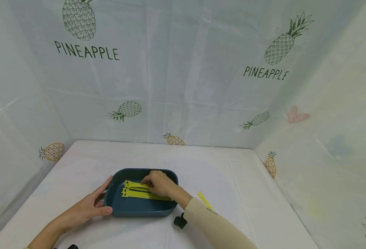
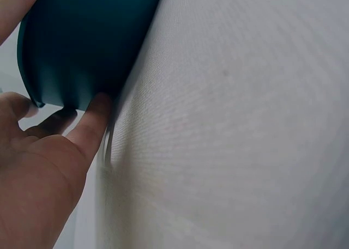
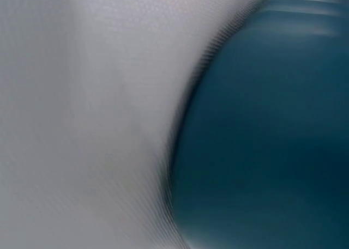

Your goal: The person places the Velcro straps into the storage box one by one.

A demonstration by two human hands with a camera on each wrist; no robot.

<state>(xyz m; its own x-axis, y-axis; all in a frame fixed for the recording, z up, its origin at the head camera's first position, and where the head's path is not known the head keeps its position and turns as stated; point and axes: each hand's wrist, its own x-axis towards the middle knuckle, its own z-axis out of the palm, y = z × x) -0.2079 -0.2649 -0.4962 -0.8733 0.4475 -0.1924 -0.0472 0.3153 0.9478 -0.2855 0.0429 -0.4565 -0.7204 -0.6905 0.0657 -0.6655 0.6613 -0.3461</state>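
Observation:
A dark blue-green tray with rounded corners sits on the table. Inside it several yellow cable straps lie side by side, their slotted ends toward the left. My left hand touches the tray's left end, fingers stretched along the wall and thumb at the near corner. In the left wrist view, fingertips of the left hand press on the tray's outer wall. My right hand reaches over the right side and pinches the far strap with curled fingers. The right wrist view shows only the tray wall and tablecloth.
Another yellow strap lies on the table right of the tray, partly hidden by the right sleeve. A small black object shows beside that forearm. A white cloth covers the table, and pineapple-printed sheeting hangs behind it.

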